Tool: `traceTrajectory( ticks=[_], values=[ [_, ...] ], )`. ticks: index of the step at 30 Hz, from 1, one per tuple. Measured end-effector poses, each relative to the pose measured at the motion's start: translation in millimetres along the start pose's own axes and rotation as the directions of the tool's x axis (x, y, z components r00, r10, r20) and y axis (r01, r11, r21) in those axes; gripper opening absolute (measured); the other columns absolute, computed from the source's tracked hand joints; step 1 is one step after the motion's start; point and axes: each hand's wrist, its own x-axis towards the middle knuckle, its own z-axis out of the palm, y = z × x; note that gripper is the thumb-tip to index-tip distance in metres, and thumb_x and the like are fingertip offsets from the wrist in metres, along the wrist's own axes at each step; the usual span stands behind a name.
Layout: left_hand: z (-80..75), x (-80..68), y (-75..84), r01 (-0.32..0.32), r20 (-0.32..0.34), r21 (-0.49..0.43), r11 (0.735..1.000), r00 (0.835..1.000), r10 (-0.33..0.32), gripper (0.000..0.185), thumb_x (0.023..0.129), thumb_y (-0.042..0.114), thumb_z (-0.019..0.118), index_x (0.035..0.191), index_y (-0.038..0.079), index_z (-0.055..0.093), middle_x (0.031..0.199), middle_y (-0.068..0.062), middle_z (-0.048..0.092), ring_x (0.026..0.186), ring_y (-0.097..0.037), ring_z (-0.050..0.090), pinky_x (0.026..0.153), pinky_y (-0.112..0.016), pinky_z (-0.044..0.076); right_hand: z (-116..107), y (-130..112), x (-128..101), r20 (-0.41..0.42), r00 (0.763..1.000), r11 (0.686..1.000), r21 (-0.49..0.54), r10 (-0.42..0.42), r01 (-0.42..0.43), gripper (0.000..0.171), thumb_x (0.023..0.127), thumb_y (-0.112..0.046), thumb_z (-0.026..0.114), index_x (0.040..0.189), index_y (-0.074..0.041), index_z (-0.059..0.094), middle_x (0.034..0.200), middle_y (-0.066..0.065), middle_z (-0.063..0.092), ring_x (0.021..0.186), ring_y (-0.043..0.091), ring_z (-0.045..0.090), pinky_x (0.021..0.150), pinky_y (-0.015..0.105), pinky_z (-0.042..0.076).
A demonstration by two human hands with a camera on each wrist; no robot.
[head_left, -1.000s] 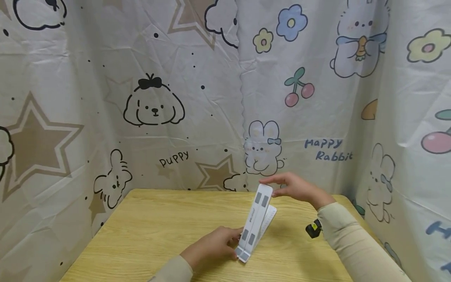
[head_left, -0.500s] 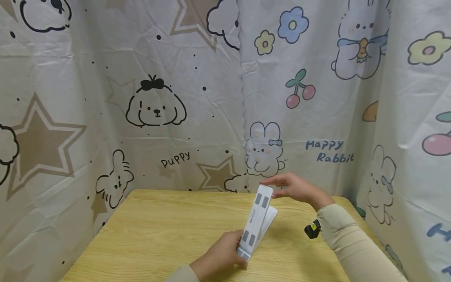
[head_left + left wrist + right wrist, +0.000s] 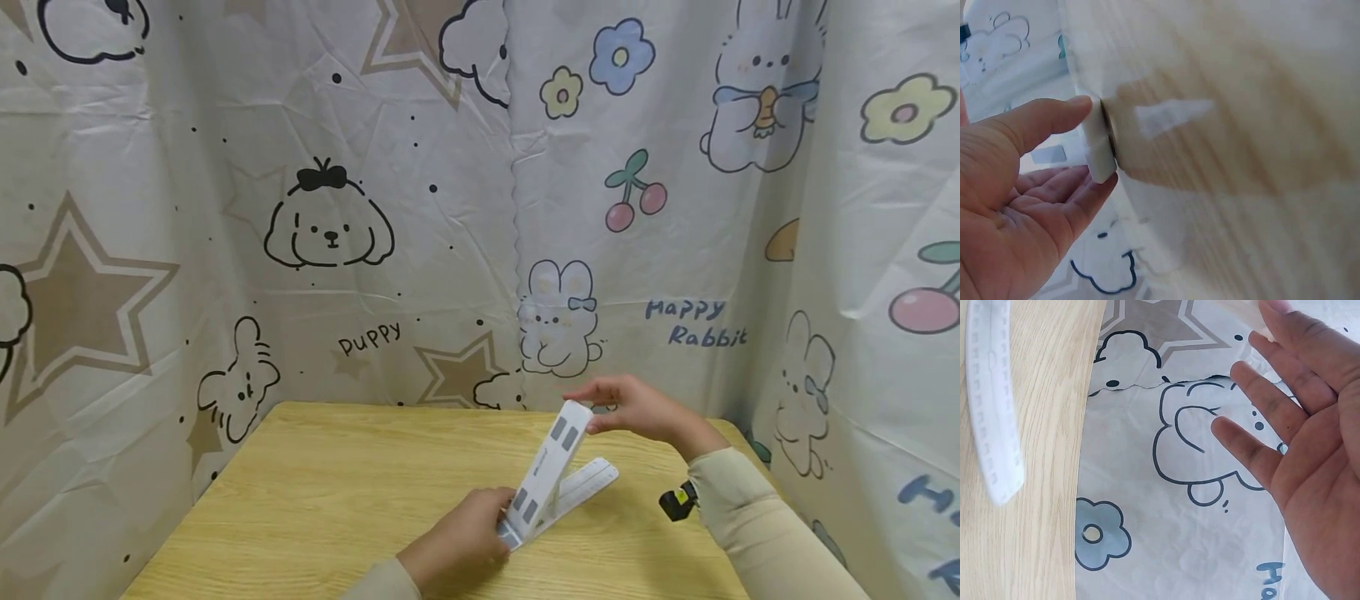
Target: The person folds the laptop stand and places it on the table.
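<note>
while the lower end of a white folding stand (image 3: pixel 551 462) is being gripped by the left hand (image 3: pixel 468 527), its upper end is being held between the thumb and forefinger of the right hand (image 3: pixel 641 408). in the left wrist view, the end piece is being pinched between the thumb on one side and the fingers beneath. in the right wrist view, the other fingers are being held loosely apart.

the stand is being held at a tilt over the wooden table (image 3: pixel 360 475); whether the table is being touched cannot be told. a second bar (image 3: pixel 583 492) is being angled out to the right, so that a narrow v is being formed, closed near the left hand. grey patches (image 3: pixel 558 428) are being shown on the main bar. a black device (image 3: pixel 678 502) is being worn at the right sleeve (image 3: pixel 757 508). behind the table, a printed cloth (image 3: pixel 450 208) is being hung.
</note>
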Motion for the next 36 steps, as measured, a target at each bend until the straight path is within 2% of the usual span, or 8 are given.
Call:
traceTrajectory(
  ticks=[6,10,13,16,24,29,36],
  values=[
    [-11.5,6.8,-13.6,-0.034,0.037,0.090,0.995,0.999,0.031,0.068,0.072,-0.006,0.083,0.135,0.009,0.062,0.119,0.002,0.070,0.105,-0.014,0.065,0.087,-0.026,0.057,3,1,-4,-0.016,1.000,1.000,0.024,-0.001,0.001,0.040,0.086,-0.021,0.082,0.123,-0.015,0.069,0.141,0.005,0.064,0.121,0.026,0.066,0.101,0.041,0.056],
    [-17.3,11.1,-24.3,-0.070,0.042,0.088,0.994,0.997,0.066,0.071,0.069,-0.009,0.080,0.136,0.009,0.062,0.121,0.001,0.070,0.106,-0.014,0.066,0.087,-0.024,0.056,7,-1,-2,-0.046,0.999,1.000,-0.010,-0.007,0.006,0.039,0.088,-0.025,0.082,0.123,-0.015,0.069,0.136,0.005,0.068,0.120,0.027,0.067,0.103,0.049,0.054],
    [-21.5,13.0,-30.7,-0.099,0.048,0.079,0.992,0.994,0.095,0.073,0.067,-0.010,0.079,0.136,0.009,0.062,0.121,0.001,0.070,0.106,-0.015,0.067,0.087,-0.023,0.056,11,-2,1,-0.070,0.997,0.999,-0.044,-0.012,0.009,0.042,0.088,-0.028,0.081,0.125,-0.014,0.069,0.132,0.005,0.070,0.119,0.027,0.068,0.102,0.050,0.054],
    [-26.7,14.3,-36.7,-0.109,0.076,0.077,0.991,0.992,0.103,0.074,0.069,-0.009,0.078,0.139,0.011,0.062,0.124,0.004,0.069,0.109,-0.013,0.065,0.092,-0.024,0.055,14,-3,4,-0.097,0.995,0.999,-0.037,0.002,-0.006,0.044,0.087,-0.028,0.083,0.126,-0.012,0.069,0.128,0.006,0.072,0.117,0.028,0.069,0.099,0.047,0.056],
    [-39.4,16.0,-47.8,-0.113,0.142,0.043,0.993,0.984,0.106,0.077,0.072,-0.007,0.075,0.142,0.023,0.060,0.121,0.014,0.066,0.110,-0.007,0.061,0.093,-0.025,0.053,24,-2,5,-0.129,0.989,0.989,0.141,0.069,-0.050,0.045,0.084,-0.026,0.086,0.122,-0.009,0.069,0.125,0.012,0.072,0.113,0.034,0.069,0.091,0.037,0.061],
    [-39.2,16.6,-47.5,-0.110,0.143,0.037,0.993,0.984,0.103,0.075,0.072,-0.006,0.077,0.141,0.020,0.061,0.121,0.013,0.067,0.110,-0.007,0.061,0.092,-0.024,0.053,27,1,-1,-0.134,0.990,0.985,0.173,0.051,-0.027,0.045,0.085,-0.024,0.085,0.123,-0.007,0.069,0.125,0.014,0.071,0.114,0.035,0.068,0.091,0.036,0.061],
    [-32.5,16.6,-45.9,-0.088,0.109,0.008,0.996,0.990,0.086,0.069,0.077,-0.001,0.082,0.141,0.015,0.061,0.123,0.007,0.069,0.112,-0.011,0.063,0.101,-0.031,0.053,29,2,-6,-0.133,0.991,0.979,0.203,0.027,0.001,0.046,0.087,-0.022,0.083,0.127,-0.007,0.067,0.125,0.015,0.071,0.116,0.039,0.066,0.090,0.035,0.061]
  ],
)
